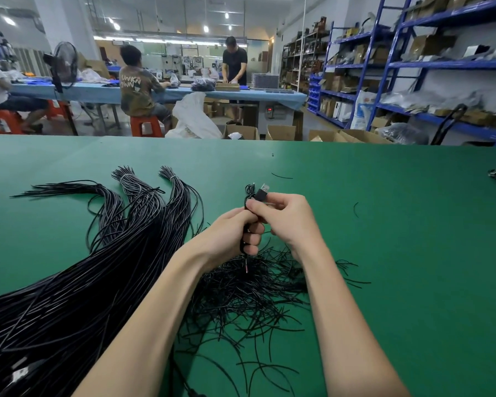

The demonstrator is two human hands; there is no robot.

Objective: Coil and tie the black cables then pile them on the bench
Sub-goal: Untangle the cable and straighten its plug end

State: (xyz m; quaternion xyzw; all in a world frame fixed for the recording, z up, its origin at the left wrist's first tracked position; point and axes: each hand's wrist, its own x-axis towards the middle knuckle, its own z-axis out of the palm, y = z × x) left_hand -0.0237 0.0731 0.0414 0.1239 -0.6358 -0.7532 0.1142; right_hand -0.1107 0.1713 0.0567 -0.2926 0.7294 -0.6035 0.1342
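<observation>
Holding one coiled black cable [248, 216] above the green bench [384, 224].

Our left hand [232, 233] grips the coil; our right hand [284, 216] pinches it near the plug [261, 193]. Left of the coil lie bundled cables [112, 253]; below it, loose ties [255, 296].

The large bundle of long black cables [78, 287] runs off the picture's left and bottom edges; curled fingers hide most of the gripped black coiled cable [248, 202].

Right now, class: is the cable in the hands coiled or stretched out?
Coiled: the cable is bunched within the left hand, its plug at the right hand.
</observation>
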